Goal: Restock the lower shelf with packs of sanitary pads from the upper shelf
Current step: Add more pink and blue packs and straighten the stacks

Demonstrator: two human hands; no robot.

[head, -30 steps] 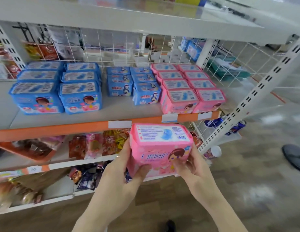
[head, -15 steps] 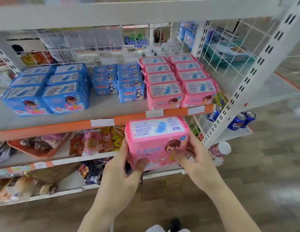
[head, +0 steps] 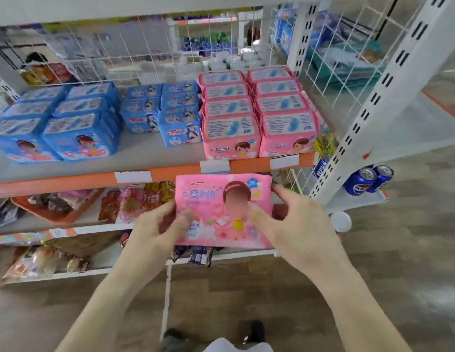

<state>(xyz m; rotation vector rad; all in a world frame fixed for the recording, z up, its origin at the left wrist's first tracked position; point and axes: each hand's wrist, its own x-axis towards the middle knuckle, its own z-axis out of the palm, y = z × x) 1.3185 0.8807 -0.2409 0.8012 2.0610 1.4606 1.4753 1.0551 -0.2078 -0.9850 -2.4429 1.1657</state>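
A pink pack of sanitary pads (head: 216, 199) is held in front of the shelving, just below the orange shelf edge (head: 170, 174), its printed front facing me. My left hand (head: 157, 227) grips its left side with the thumb on the front. My right hand (head: 292, 224) grips its right side. On the shelf above stand two rows of matching pink packs (head: 257, 115), small blue packs (head: 163, 110) in the middle and larger blue packs (head: 56, 123) at the left.
Snack bags (head: 135, 201) and an orange tray (head: 56, 204) fill the shelf behind the held pack. More bagged goods (head: 38, 262) lie lower. Blue soda cans (head: 366, 179) sit by the white perforated upright (head: 374, 97). Wire mesh backs the shelf. Wooden floor lies to the right.
The pink pack has tipped so its front face now points at me instead of its top label, and it sits slightly lower. My view has moved closer to the shelf.
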